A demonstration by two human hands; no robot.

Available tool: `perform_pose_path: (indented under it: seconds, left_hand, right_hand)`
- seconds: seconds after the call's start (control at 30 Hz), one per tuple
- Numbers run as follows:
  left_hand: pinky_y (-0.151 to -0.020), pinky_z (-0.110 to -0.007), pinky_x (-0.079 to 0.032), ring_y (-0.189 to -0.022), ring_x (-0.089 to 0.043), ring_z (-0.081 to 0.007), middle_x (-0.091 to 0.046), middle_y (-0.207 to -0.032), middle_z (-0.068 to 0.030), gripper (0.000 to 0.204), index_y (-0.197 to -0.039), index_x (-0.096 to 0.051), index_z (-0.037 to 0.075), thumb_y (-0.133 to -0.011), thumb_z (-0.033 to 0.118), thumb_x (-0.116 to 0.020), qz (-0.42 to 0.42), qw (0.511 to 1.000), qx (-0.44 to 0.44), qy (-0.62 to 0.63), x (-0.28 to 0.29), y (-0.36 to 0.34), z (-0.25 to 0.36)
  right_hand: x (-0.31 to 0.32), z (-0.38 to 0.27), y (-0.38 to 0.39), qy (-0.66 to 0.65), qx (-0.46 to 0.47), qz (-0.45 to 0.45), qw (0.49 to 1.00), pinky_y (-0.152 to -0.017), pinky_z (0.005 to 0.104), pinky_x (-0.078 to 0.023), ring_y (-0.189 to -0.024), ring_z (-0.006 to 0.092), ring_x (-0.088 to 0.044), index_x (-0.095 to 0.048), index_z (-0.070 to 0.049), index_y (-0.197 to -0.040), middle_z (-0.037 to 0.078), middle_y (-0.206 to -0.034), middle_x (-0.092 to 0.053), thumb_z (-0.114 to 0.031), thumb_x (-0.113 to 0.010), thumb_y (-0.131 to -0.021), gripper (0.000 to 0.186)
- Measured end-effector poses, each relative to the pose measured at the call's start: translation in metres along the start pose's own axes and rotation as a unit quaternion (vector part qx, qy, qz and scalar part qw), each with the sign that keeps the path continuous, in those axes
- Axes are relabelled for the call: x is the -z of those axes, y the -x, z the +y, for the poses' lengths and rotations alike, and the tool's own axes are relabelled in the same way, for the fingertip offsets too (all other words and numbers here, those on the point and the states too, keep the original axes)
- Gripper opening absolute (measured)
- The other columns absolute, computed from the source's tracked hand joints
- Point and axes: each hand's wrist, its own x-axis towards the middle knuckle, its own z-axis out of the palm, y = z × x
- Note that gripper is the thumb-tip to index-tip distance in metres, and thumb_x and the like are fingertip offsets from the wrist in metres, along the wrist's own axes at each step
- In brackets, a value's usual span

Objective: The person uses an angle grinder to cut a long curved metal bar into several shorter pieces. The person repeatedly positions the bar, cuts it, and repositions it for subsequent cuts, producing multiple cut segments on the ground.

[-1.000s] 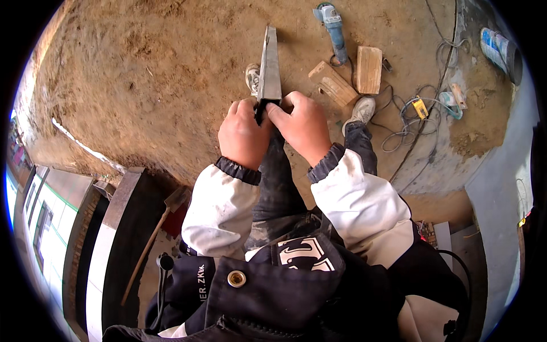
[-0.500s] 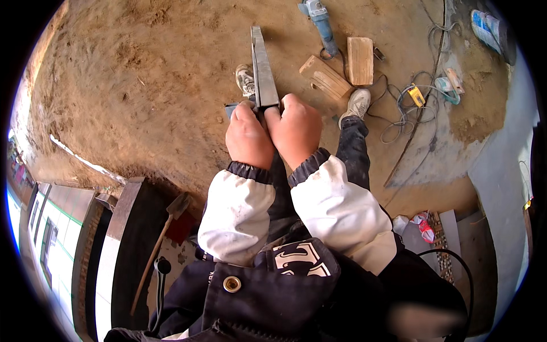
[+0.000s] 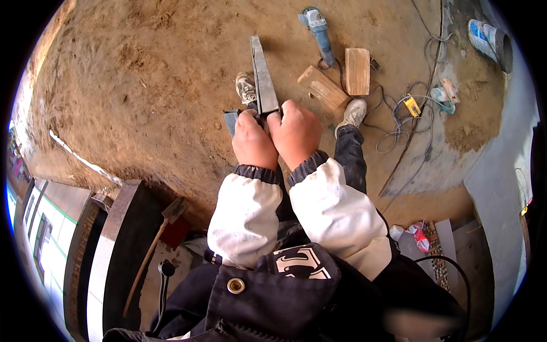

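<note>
A long grey metal tube (image 3: 264, 82) with flat sides points away from me over the ground. Its near end is between my two hands, which are close together. My left hand (image 3: 254, 142) is closed at the left of that end, and my right hand (image 3: 297, 132) is closed at the right of it. A second short, dark grey metal piece (image 3: 231, 121) sticks out to the left from under my left hand. Whether it joins the tube is hidden by my fingers. The fingertips of both hands are mostly hidden.
A blue angle grinder (image 3: 321, 40) lies ahead on the dirt, near two wooden blocks (image 3: 357, 71). Grey cables with a yellow box (image 3: 411, 106) tangle on the right. A bucket (image 3: 490, 43) lies at far right. A long-handled tool (image 3: 149, 251) leans at lower left.
My left hand has moved slightly right, closer to my right hand. More of the short metal piece shows beside it. The whole scene has shifted a little downward in view.
</note>
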Motion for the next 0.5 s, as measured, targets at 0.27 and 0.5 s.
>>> perform_pose_path:
  seconds: [0.27,0.5]
  left_hand:
    - [-0.083,-0.042,-0.055,-0.096,-0.065,-0.0378,-0.063,-0.107,-0.0229,0.044,-0.121,-0.059,-0.002,-0.082,0.008,-0.076,-0.074,0.988,0.002,0.135,0.002,0.019,-0.012]
    - [-0.107,-0.041,-0.046,-0.124,-0.058,-0.0262,-0.057,-0.138,-0.0154,0.060,-0.148,-0.044,-0.002,-0.100,0.033,-0.056,-0.330,0.624,0.359,0.611,0.012,0.017,-0.076]
  right_hand:
    - [0.010,0.014,0.009,0.031,0.024,-0.055,0.998,-0.068,0.0524,-0.054,-0.078,0.0411,-0.068,-0.061,-0.004,-0.082,0.017,-0.085,-0.070,-0.022,-0.066,-0.085,0.019]
    - [0.024,0.065,0.021,-0.195,0.076,-0.231,0.950,-0.084,0.0436,-0.054,-0.097,0.0370,-0.068,-0.065,0.003,-0.109,0.021,-0.104,-0.068,-0.020,-0.079,-0.080,0.039]
